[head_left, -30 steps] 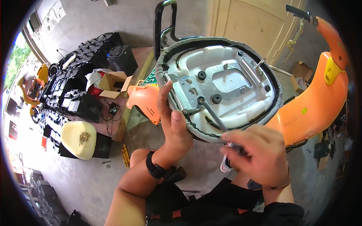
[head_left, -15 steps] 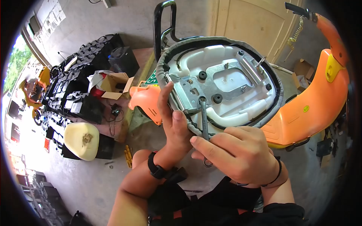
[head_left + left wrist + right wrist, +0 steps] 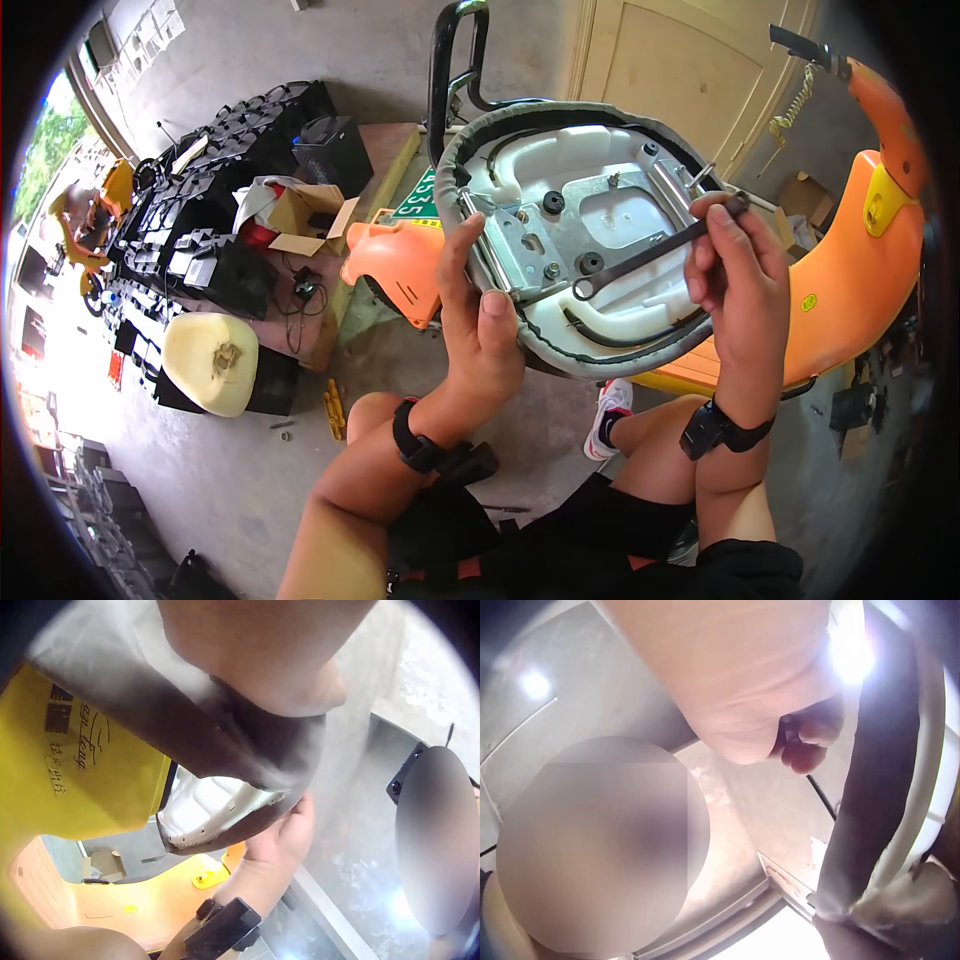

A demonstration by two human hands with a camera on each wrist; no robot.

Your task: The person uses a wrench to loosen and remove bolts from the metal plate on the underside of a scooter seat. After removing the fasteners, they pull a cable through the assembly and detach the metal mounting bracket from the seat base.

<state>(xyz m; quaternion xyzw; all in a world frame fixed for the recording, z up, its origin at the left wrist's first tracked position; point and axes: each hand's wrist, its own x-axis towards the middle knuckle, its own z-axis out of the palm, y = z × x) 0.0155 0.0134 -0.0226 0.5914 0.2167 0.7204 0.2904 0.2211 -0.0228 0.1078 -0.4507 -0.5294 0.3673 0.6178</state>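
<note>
An upturned scooter seat (image 3: 645,290) shows its white plastic underside in the head view. A metal hinge plate (image 3: 525,225) with bolts and black rubber stops is mounted on it. My left hand (image 3: 480,345) holds the seat by its lower left rim, one finger along the side and the thumb in front; its other fingers are hidden. My right hand (image 3: 745,290) pinches a dark wrench (image 3: 650,256) near its upper end, over the seat's right side. The wrench's ring end points down left, overlapping the underside beside a rubber stop (image 3: 591,263) and a bolt (image 3: 552,270).
Behind the seat stands an orange scooter (image 3: 840,270) with a black rear rail (image 3: 440,90). To the left are rows of black batteries (image 3: 210,200), an open cardboard box (image 3: 305,225) and a cream seat foam (image 3: 210,362). A yellow tool (image 3: 334,408) lies on the floor.
The wrench has come off the bolt by the hinge plate. My right hand has moved up and right with it, and the wrench now slants across the seat. My left hand keeps its hold.
</note>
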